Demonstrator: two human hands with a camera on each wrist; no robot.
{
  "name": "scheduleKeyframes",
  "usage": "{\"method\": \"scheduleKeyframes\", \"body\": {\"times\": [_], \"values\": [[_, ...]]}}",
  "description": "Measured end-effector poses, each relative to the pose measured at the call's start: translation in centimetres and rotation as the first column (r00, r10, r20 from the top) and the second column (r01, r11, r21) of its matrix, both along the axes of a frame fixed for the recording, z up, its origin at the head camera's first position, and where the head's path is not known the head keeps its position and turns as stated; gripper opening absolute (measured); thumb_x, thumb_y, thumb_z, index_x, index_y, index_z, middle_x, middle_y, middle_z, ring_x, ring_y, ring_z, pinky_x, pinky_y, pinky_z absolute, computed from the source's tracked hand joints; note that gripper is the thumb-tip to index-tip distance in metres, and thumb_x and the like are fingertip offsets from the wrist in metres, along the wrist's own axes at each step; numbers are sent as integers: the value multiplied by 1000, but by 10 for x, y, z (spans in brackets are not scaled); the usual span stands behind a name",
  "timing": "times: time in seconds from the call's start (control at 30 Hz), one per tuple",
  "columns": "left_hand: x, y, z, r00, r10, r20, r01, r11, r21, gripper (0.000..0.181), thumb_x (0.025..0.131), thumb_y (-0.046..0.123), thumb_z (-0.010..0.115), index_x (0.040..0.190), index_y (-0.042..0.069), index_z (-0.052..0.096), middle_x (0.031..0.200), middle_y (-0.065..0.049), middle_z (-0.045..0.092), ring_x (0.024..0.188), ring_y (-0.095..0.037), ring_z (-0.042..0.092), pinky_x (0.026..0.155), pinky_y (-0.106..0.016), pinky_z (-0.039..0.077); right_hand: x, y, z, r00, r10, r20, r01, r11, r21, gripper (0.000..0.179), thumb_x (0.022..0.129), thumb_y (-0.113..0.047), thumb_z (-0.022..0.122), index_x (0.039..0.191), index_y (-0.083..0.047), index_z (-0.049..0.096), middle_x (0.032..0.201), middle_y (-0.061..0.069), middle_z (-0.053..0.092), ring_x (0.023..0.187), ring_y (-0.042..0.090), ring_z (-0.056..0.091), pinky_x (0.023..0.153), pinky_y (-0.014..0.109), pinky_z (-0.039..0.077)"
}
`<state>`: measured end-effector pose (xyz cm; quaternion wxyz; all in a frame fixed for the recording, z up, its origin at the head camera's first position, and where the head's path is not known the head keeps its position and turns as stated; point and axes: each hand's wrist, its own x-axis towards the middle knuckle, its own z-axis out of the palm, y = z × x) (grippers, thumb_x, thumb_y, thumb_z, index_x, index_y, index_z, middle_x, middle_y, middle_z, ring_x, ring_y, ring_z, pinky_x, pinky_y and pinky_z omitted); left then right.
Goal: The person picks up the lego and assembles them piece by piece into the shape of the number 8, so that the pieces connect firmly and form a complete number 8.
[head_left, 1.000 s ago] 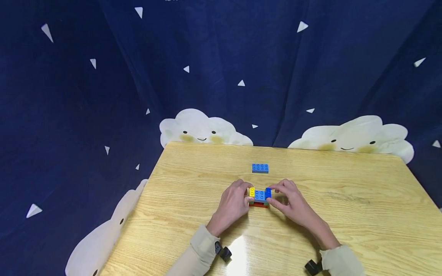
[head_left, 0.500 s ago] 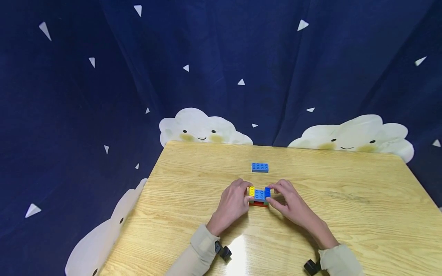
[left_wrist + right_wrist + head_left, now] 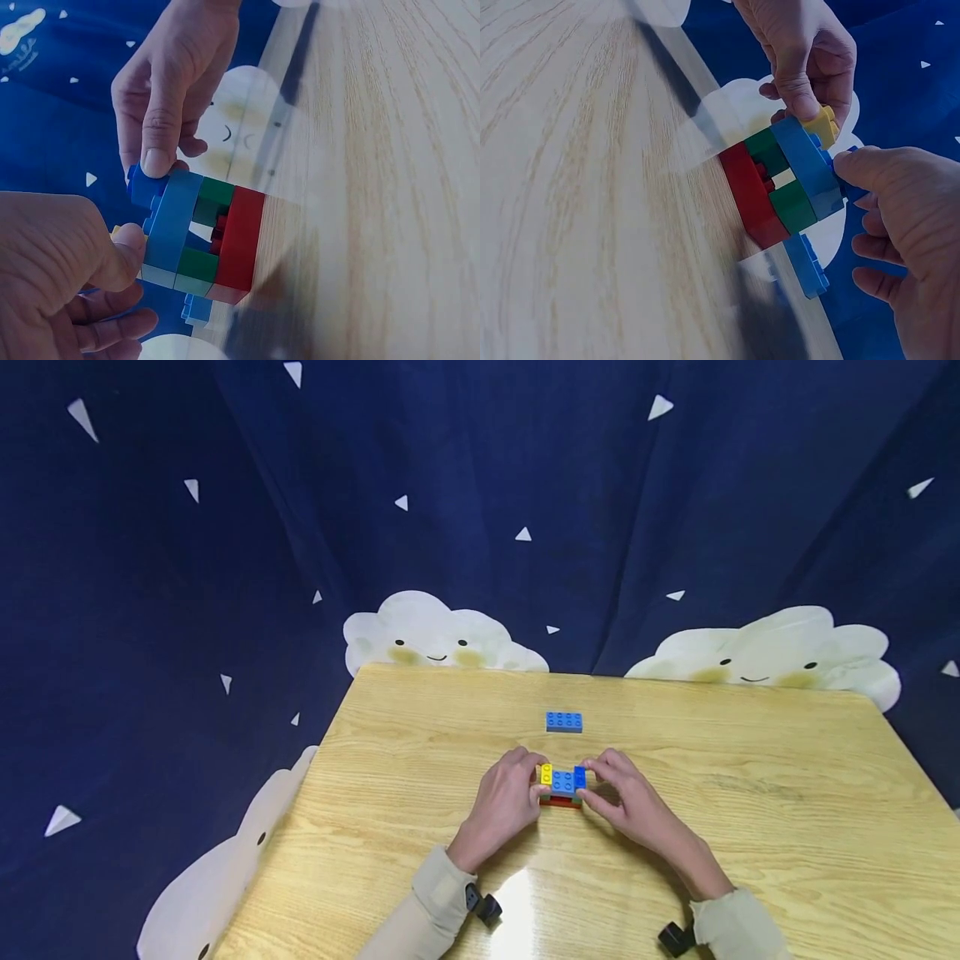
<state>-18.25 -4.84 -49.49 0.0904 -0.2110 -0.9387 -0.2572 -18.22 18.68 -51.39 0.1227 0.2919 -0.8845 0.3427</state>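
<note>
Two hands are on a little brick stack [image 3: 562, 785] near the middle of the wooden table [image 3: 750, 793]. The left hand [image 3: 504, 802] is at the stack's 9 o'clock side. Its fingers are curled and pinch the end with the yellow brick [image 3: 547, 774]. The right hand [image 3: 626, 797] is at the 3 o'clock side. Its curled fingers pinch the end with the dark blue brick [image 3: 580, 776]. The stack sits on the table.

From above, the head view shows only the top: yellow, light blue and dark blue, with a thin red edge at 6 o'clock. The wrist views show the side. There the stack has layers: a red brick [image 3: 240, 240] at the bottom, green bricks [image 3: 199, 264] with a gap between them, and a light blue brick [image 3: 171, 225] on top. In the left wrist view, the right thumb [image 3: 156, 150] presses on the dark blue brick. In the right wrist view, the left thumb [image 3: 799, 94] presses by the yellow brick.

A loose blue brick [image 3: 564, 722] lies alone at 12 o'clock from the stack, apart from both hands. Only the head view shows it flat on the table with a gap all round it.

Behind the table hangs a dark blue curtain [image 3: 480, 485] with white clouds.

Compared with a second ago, both hands hold the stack the same way. The stack and the loose brick have stayed where they were on the table.
</note>
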Motion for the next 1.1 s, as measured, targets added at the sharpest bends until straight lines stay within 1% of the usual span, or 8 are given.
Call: {"method": "scheduleKeyframes", "body": {"times": [0.3,0.6,0.8,0.93,1.0,1.1], "values": [[-1,1,2,1000,7,1,-7,1000,1,33,88,18,85,117,8,75,87,3,59,73,-8,52,62,-20,46,-2,1,-3,1000,16,13,-15,999,-39,33,91,-11,82,122,-4,71,96,8,55,88,25,51,73,26,42],[0,3,1,1000,10,12,-10,1000,6,32,88,16,85,117,8,75,87,3,58,74,-9,52,62,-21,46,-2,3,-9,1000,26,11,-26,998,-60,35,91,-9,82,123,-3,71,95,8,54,86,24,51,70,31,44],[0,4,1,1000,12,13,-12,1000,16,32,88,15,84,118,8,75,86,4,57,73,-8,51,61,-21,45,-3,3,-7,999,34,11,-33,997,-64,35,90,-8,82,122,-2,72,93,8,54,84,24,51,69,30,44],[0,3,1,1000,14,14,-14,1000,13,32,88,16,85,118,8,75,86,5,57,73,-8,51,62,-21,45,-2,4,-5,999,28,36,-25,998,-58,36,90,-8,82,123,-1,72,93,8,53,85,24,51,69,32,44],[0,3,1,1000,16,10,-16,1000,9,32,88,17,85,118,8,75,86,5,57,73,-8,51,62,-22,45,-2,4,-5,999,16,50,-13,999,-44,35,91,-11,82,123,-1,72,93,7,52,87,24,50,69,30,43],[0,2,1,1000,12,11,-12,1000,11,33,89,17,84,118,8,75,86,4,58,74,-8,51,62,-21,45,-3,2,-9,998,7,58,-4,999,-51,32,91,-14,82,120,-2,74,92,8,51,90,23,48,71,27,40]]}}
